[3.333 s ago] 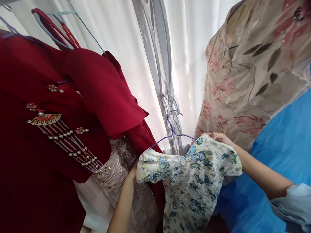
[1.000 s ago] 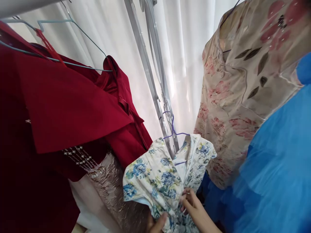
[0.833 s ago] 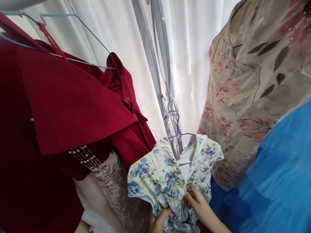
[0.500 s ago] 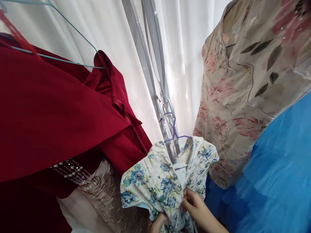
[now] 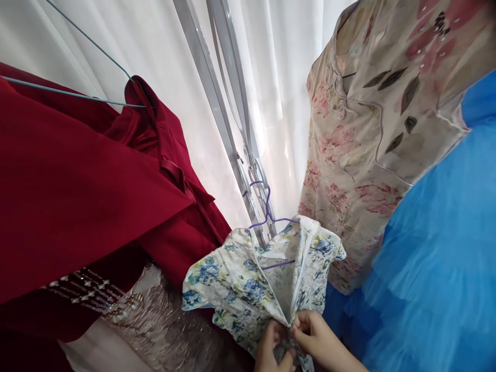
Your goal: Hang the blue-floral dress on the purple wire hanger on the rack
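A white dress with blue flowers hangs on a purple wire hanger. Its front edges part in a deep V, with a pale zipper strip along the right edge. At the bottom of the V my right hand pinches the dress at the zipper; any pull tab is hidden by the fingers. My left hand is closed on the cloth just left of that point, its fingers curled and close to the right hand's fingertips. The lower part of the dress is out of frame.
Grey metal bars stand before a white curtain. Left hang a dark red garment on a teal hanger and a beaded, shiny garment. Right are a beige floral dress and blue ruffled fabric.
The V opening has grown longer and wider. My right hand is slightly lower, and my left hand has come up and right beside it. The view has shifted right.
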The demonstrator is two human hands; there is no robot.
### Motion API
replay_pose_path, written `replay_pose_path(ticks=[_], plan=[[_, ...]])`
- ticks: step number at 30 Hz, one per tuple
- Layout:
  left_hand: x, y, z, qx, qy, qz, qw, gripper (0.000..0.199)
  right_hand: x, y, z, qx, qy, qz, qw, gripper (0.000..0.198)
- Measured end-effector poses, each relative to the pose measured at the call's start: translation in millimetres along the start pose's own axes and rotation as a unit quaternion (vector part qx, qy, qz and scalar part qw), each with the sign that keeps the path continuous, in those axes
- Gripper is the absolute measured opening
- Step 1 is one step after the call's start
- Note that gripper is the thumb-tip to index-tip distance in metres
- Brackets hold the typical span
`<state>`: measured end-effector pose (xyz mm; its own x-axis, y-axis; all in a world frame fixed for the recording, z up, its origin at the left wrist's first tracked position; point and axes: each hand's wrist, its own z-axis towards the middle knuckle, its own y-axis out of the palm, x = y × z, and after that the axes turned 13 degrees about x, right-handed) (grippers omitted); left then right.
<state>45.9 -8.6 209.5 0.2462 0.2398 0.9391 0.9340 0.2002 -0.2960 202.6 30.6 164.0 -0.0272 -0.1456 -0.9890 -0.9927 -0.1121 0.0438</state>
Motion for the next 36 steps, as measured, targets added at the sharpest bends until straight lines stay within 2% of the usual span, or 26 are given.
replay_pose_path(ticks=[3,6,11,13,15,17,19,23,25,28,32,36], plan=[[7,32,5,0.023,0.111,0.047,0.992,0.015,-19,-12,-7,0.026,0.0,-0.003,1.0,0.018],[0,51,3,0.05,0.149,0.058,0.986,0.01,-36,-25,-16,0.031,0.009,-0.007,0.999,0.025],[-26,68,-11,0.173,0.204,-0.024,0.963,0.02,-35,-28,-31,-0.011,0.038,0.017,0.999,0.033],[-33,72,-14,0.193,0.23,-0.04,0.953,0.012,-33,-29,-34,-0.016,0.035,0.019,0.999,0.033],[-38,74,-16,0.196,0.252,-0.039,0.947,0.012,-38,-35,-33,0.002,0.024,0.026,0.999,0.031],[-43,78,-20,0.199,0.256,-0.051,0.945,0.018,-53,-45,-29,0.033,0.006,0.043,0.999,0.03],[-48,84,-25,0.219,0.23,-0.089,0.944,0.022,-74,-55,-22,0.041,-0.016,0.057,0.997,0.029],[-52,96,-38,0.26,0.181,-0.156,0.936,0.029,-98,-59,-17,-0.062,-0.03,-0.005,0.998,0.023],[-48,95,-42,0.259,0.179,-0.167,0.934,0.028,-91,-56,-20,-0.096,-0.039,-0.083,0.991,0.021],[-38,85,-46,0.246,0.178,-0.153,0.94,0.027,-67,-54,-32,-0.071,-0.085,-0.185,0.977,0.024],[-29,72,-49,0.19,0.217,-0.076,0.955,0.022,-47,-57,-46,-0.064,-0.109,-0.203,0.971,0.022],[-22,70,-48,0.173,0.251,-0.051,0.951,0.017,-51,-63,-49,-0.044,-0.127,-0.205,0.97,0.016]])
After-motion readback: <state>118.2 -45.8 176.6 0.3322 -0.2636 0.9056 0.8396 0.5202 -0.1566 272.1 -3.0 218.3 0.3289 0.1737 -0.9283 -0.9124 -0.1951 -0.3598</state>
